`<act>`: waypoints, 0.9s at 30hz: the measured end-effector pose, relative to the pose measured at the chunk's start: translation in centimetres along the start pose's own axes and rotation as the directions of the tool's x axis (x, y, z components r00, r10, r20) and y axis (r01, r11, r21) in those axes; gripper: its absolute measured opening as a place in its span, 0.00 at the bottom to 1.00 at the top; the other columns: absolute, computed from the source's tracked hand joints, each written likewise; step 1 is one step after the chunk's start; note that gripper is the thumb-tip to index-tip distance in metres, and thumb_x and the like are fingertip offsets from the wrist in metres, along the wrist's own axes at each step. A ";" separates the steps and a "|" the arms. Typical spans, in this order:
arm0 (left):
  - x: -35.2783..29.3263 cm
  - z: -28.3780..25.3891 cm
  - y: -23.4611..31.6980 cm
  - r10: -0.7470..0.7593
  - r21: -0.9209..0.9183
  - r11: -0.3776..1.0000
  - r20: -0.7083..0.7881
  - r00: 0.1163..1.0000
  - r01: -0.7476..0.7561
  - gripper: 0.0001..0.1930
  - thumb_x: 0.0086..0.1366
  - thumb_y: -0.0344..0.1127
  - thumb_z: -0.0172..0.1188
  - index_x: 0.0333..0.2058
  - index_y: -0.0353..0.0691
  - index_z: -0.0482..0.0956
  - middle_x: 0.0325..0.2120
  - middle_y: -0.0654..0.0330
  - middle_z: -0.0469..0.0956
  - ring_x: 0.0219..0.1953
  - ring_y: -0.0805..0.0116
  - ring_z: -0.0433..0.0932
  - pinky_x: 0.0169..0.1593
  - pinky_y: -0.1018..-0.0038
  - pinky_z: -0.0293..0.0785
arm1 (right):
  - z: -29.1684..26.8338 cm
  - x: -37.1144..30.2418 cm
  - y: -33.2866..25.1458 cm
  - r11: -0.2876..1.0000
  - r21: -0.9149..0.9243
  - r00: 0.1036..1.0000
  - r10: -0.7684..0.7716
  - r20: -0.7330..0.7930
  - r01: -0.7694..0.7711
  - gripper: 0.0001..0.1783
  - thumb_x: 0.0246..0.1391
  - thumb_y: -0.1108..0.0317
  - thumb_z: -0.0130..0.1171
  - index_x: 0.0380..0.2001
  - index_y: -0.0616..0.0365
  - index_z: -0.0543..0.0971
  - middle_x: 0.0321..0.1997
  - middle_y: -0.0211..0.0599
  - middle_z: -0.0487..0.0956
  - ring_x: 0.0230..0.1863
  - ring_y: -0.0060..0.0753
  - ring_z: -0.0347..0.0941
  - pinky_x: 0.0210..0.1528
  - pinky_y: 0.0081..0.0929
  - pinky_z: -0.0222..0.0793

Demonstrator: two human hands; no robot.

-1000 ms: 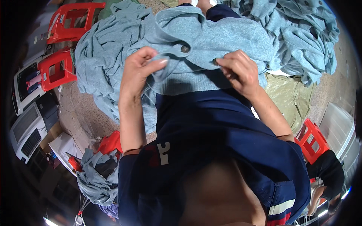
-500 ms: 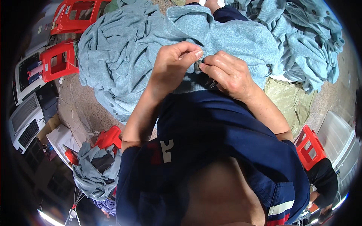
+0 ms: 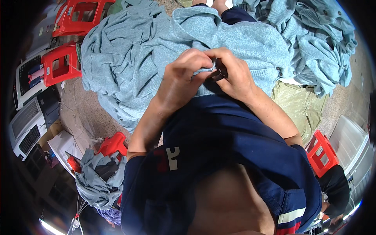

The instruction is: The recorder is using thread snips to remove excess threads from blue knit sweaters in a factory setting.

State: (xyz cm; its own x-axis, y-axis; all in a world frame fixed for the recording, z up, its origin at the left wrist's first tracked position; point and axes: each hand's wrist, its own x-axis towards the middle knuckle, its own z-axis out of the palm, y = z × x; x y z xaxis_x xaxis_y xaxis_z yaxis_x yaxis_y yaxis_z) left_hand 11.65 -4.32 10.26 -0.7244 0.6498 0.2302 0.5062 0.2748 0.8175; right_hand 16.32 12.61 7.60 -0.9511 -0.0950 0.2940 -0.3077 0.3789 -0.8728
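Note:
A light blue knit cardigan (image 3: pixel 254 41) lies spread over my lap, with small dark buttons along an edge on the right. My left hand (image 3: pixel 181 76) is closed, pinching a small fold of the knit between thumb and fingers. Close beside it, nearly touching, my right hand (image 3: pixel 237 74) curls around a small dark metal tool (image 3: pixel 220 74) that looks like thread snips. Its tips sit right by the pinched fold. The fingers partly cover both the tool and that bit of knit.
More blue knitwear (image 3: pixel 325 51) is heaped at the far right. Red plastic stools (image 3: pixel 62 62) stand on the left, another red stool (image 3: pixel 322 152) on the right. A greenish sack (image 3: pixel 299 102) lies right of my lap. Lower left, more garments (image 3: pixel 96 184) are piled. Another person (image 3: pixel 337 188) is at lower right.
Both hands have drawn together and turned inward. The left now pinches a fold of knit. The dark tool has swung up between the hands; the button seen earlier at the right fingertips is hidden.

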 end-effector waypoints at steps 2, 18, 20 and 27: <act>-0.3 0.7 0.3 -0.029 0.034 0.999 -0.046 0.999 0.030 0.17 0.46 0.21 0.68 0.35 0.38 0.72 0.31 0.57 0.75 0.35 0.57 0.77 0.37 0.69 0.75 | -0.1 -0.2 0.6 0.999 -0.012 0.999 0.037 0.004 -0.037 0.15 0.43 0.75 0.66 0.36 0.59 0.75 0.32 0.39 0.77 0.29 0.41 0.76 0.28 0.31 0.71; -0.2 1.6 -1.3 0.033 0.534 0.845 -0.009 0.999 -0.023 0.07 0.53 0.32 0.62 0.24 0.39 0.72 0.23 0.59 0.71 0.26 0.62 0.74 0.29 0.69 0.69 | 0.2 -0.7 2.0 0.950 0.097 0.953 0.301 -0.032 -0.297 0.11 0.38 0.82 0.61 0.29 0.62 0.73 0.27 0.40 0.75 0.29 0.42 0.76 0.31 0.30 0.71; -0.1 1.8 -1.9 0.042 0.575 0.818 -0.024 0.999 -0.020 0.06 0.54 0.31 0.61 0.28 0.39 0.74 0.24 0.58 0.72 0.27 0.61 0.74 0.31 0.68 0.69 | -0.3 -0.2 1.1 0.966 -0.182 0.981 0.190 0.029 -0.181 0.20 0.37 0.81 0.58 0.39 0.58 0.71 0.33 0.41 0.74 0.34 0.48 0.75 0.34 0.38 0.72; -3.3 -2.0 -8.4 -0.011 0.658 0.743 -0.178 0.984 0.127 0.16 0.46 0.21 0.55 0.36 0.40 0.76 0.35 0.57 0.76 0.42 0.59 0.75 0.44 0.66 0.65 | -5.3 -3.4 3.3 0.931 -0.298 0.953 0.265 0.149 -0.213 0.14 0.38 0.78 0.58 0.34 0.60 0.73 0.37 0.40 0.73 0.38 0.44 0.74 0.37 0.36 0.71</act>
State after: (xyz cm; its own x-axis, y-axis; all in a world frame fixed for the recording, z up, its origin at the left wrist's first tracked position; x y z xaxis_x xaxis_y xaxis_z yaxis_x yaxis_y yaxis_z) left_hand 8.89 -10.22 3.72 -0.8014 0.5105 0.3116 0.5918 0.7525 0.2891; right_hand 18.66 19.03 5.79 -0.9918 -0.1272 -0.0095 -0.0757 0.6467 -0.7590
